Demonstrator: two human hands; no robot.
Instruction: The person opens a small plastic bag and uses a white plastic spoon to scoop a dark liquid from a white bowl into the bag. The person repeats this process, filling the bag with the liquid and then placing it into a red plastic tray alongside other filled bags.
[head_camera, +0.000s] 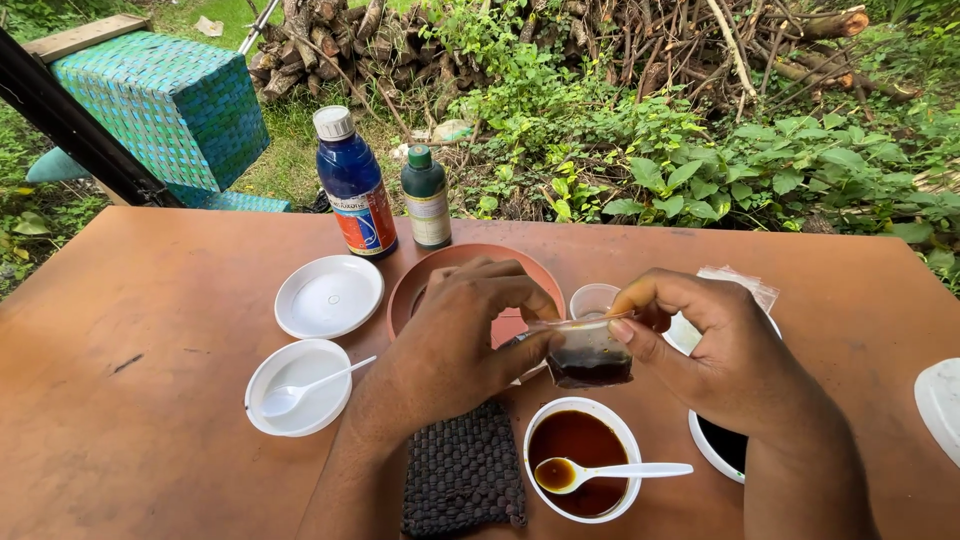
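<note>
Both my hands hold a small clear plastic bag (588, 358) with dark brown liquid in its bottom. My left hand (470, 335) pinches the bag's left top edge, and my right hand (715, 345) pinches its right top edge. The bag hangs just above a white bowl (535, 425) of brown liquid, in which a white plastic spoon (612, 470) rests. A dark woven pad (462, 475) lies under my left forearm. Behind my hands sits a terracotta-coloured bowl (440, 270).
On the brown table (150, 400): a blue bottle (354, 185) and a green bottle (427, 197) at the back, a white dish (328, 296), a white bowl with a spoon (298, 388), a small clear cup (593, 297), a dark-filled bowl (718, 447), a white lid (940, 400) at right.
</note>
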